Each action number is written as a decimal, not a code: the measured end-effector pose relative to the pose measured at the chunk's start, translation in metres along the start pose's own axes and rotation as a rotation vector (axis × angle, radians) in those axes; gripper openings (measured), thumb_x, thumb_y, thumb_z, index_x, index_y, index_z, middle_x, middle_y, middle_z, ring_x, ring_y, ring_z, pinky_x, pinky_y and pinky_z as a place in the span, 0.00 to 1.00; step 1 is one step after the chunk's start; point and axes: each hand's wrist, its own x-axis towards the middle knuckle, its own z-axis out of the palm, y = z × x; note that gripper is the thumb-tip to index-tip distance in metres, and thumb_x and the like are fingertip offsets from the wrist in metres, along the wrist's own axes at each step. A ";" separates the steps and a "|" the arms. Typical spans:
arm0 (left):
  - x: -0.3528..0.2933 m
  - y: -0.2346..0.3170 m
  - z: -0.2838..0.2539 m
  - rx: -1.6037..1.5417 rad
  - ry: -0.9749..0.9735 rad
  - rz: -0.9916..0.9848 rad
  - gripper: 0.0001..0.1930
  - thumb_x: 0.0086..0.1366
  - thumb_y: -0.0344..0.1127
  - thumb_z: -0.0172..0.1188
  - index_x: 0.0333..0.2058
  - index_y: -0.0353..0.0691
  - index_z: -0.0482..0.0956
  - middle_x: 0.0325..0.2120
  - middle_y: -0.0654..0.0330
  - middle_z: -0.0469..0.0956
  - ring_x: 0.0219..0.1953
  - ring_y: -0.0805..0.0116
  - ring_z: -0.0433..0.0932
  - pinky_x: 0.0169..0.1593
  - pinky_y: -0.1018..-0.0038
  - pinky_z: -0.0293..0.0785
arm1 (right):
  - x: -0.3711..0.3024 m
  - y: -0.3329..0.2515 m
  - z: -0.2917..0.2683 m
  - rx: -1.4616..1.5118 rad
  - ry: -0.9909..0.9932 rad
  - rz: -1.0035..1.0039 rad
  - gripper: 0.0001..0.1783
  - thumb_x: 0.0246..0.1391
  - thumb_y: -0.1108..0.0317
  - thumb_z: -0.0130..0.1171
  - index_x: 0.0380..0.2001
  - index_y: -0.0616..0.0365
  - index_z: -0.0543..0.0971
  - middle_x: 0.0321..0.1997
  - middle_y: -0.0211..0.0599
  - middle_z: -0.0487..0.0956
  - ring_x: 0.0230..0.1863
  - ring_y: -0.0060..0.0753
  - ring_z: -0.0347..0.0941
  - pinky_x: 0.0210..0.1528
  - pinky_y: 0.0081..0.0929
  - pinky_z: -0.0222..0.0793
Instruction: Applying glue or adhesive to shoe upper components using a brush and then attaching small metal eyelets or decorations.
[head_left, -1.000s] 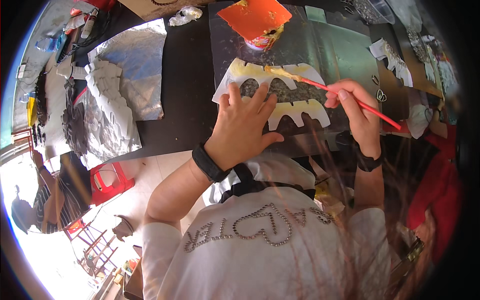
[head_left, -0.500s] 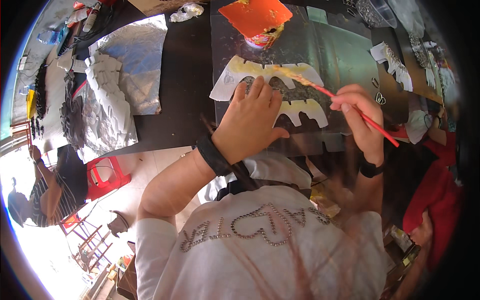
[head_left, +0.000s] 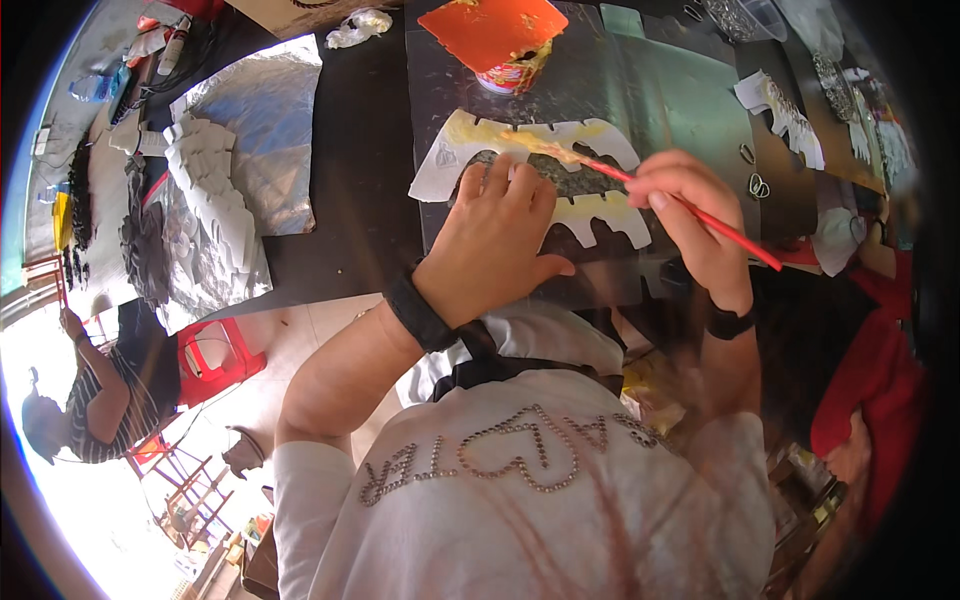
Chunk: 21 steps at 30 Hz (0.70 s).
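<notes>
My left hand [head_left: 490, 230] lies over the near edge of a white scalloped cut piece [head_left: 435, 172], fingertips at the edge, fingers slightly bent and thumb spread. It holds nothing. In my right hand [head_left: 695, 215] is a brush with a thin red handle [head_left: 735, 238]. Its bristle end, coated in yellowish paste, rests on the upper band of the piece. Paste streaks that band from the middle to the right. Just below it lies a second white scalloped piece [head_left: 622, 228], yellowish along its top and partly covered by my left hand.
Beyond the pieces stands a paste-smeared tin [head_left: 510, 77] with an orange scoop-like sheet [head_left: 495, 30] on top. Left, overlapping white cut pieces [head_left: 200, 180] lie on silvery sheeting [head_left: 280, 130]. More white pieces [head_left: 780, 120] and small scissors [head_left: 758, 187] lie right. Other people are at both sides.
The brush tip has moved left along the upper band, my right hand following. My left hand stays at the near edge, its fingers a little more bent. The whole view has shifted slightly.
</notes>
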 end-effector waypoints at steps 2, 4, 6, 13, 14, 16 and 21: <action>-0.001 0.000 -0.001 0.015 -0.005 -0.004 0.35 0.47 0.54 0.64 0.46 0.33 0.68 0.43 0.51 0.67 0.53 0.54 0.64 0.54 0.61 0.59 | 0.002 0.002 0.003 0.087 0.023 0.113 0.08 0.52 0.80 0.47 0.32 0.68 0.76 0.33 0.38 0.74 0.32 0.25 0.72 0.36 0.19 0.68; -0.001 0.000 -0.001 0.043 0.004 0.003 0.35 0.48 0.55 0.63 0.47 0.33 0.67 0.43 0.50 0.67 0.52 0.54 0.65 0.54 0.61 0.59 | 0.001 0.002 0.002 0.113 0.037 0.076 0.08 0.53 0.79 0.47 0.32 0.67 0.76 0.34 0.39 0.74 0.32 0.24 0.72 0.36 0.19 0.68; -0.002 0.000 -0.002 0.028 0.027 0.001 0.35 0.48 0.55 0.63 0.47 0.33 0.67 0.43 0.50 0.67 0.52 0.54 0.65 0.54 0.60 0.59 | -0.001 0.000 -0.008 0.147 0.002 0.084 0.08 0.53 0.79 0.47 0.32 0.67 0.77 0.35 0.39 0.74 0.32 0.24 0.72 0.36 0.19 0.68; -0.002 0.001 -0.001 0.051 0.048 0.014 0.35 0.49 0.56 0.63 0.47 0.34 0.67 0.43 0.49 0.68 0.52 0.54 0.66 0.54 0.60 0.58 | -0.006 -0.003 -0.009 0.036 0.059 0.072 0.08 0.53 0.79 0.47 0.32 0.67 0.76 0.35 0.38 0.74 0.32 0.23 0.72 0.34 0.18 0.67; -0.001 0.001 -0.001 0.052 0.047 0.017 0.35 0.49 0.56 0.63 0.47 0.34 0.67 0.43 0.49 0.68 0.52 0.54 0.66 0.54 0.60 0.58 | -0.006 -0.002 -0.008 0.024 -0.025 0.077 0.08 0.53 0.79 0.47 0.32 0.67 0.76 0.35 0.38 0.74 0.32 0.23 0.72 0.34 0.17 0.66; -0.001 0.001 -0.002 0.042 0.014 0.007 0.34 0.49 0.56 0.62 0.47 0.34 0.67 0.43 0.49 0.68 0.51 0.54 0.67 0.54 0.60 0.59 | -0.005 -0.001 -0.007 0.050 -0.016 0.040 0.08 0.53 0.80 0.47 0.32 0.67 0.76 0.34 0.38 0.74 0.31 0.23 0.72 0.33 0.17 0.66; -0.002 0.001 -0.002 0.040 0.016 0.009 0.34 0.49 0.55 0.62 0.47 0.35 0.68 0.43 0.50 0.68 0.49 0.55 0.68 0.52 0.61 0.60 | -0.007 -0.002 -0.012 0.029 0.109 0.123 0.08 0.54 0.79 0.47 0.32 0.67 0.76 0.34 0.37 0.74 0.31 0.23 0.72 0.34 0.18 0.66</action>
